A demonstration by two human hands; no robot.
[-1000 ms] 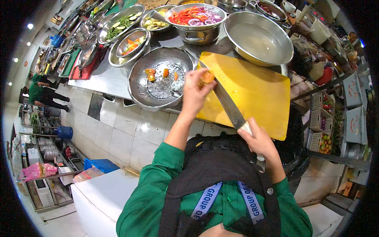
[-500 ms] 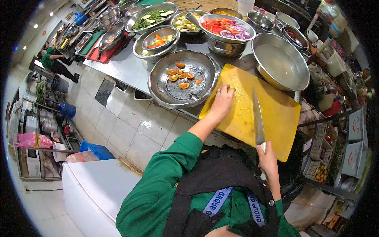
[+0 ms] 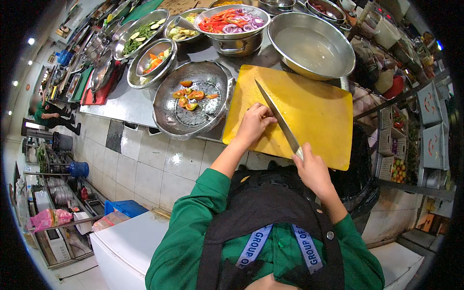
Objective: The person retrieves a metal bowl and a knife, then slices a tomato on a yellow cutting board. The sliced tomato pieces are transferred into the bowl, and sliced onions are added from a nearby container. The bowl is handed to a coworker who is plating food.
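Observation:
A long kitchen knife (image 3: 279, 116) slants across the yellow cutting board (image 3: 319, 116), its tip pointing far left. My right hand (image 3: 311, 168) is wrapped round its pale handle at the board's near side. Just left of the blade, my left hand (image 3: 254, 123) rests on the board with fingers curled in; whatever lies under them is hidden. Beside the board on the left stands a wide, shiny round dish (image 3: 166, 113) holding several cut tomato pieces (image 3: 192, 95). A wet patch with small bits marks the board near the blade tip.
A metal bowl of cloudy water (image 3: 314, 46) stands behind the board. Bowls of sliced red peppers and onions (image 3: 232, 20), mixed cut vegetables (image 3: 155, 62) and green beans (image 3: 140, 36) line the table's far side. A white chest (image 3: 130, 246) is at the lower left. A person (image 3: 46, 115) stands far left.
My left hand has drawn nearer and its fingers have curled in. The knife has swung left, its blade now close beside that hand. The view has shifted, too.

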